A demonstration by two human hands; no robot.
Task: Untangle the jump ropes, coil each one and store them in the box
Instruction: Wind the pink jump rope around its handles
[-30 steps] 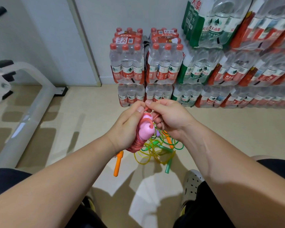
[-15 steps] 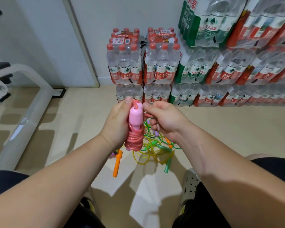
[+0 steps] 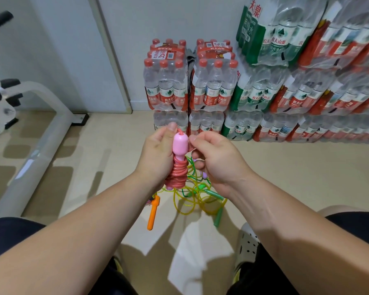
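Left hand (image 3: 156, 154) grips coiled pink rope (image 3: 178, 174); right hand (image 3: 218, 159) pinches it.

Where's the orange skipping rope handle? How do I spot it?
Start at the shrink-wrapped water bottle packs by the wall, then look down to the beige floor under the left hand. The orange plastic jump rope handle lies there, left of the tangled yellow and green ropes. It's bright orange; the other loose handle is green.

Pink handle (image 3: 180, 145) now upright, higher.
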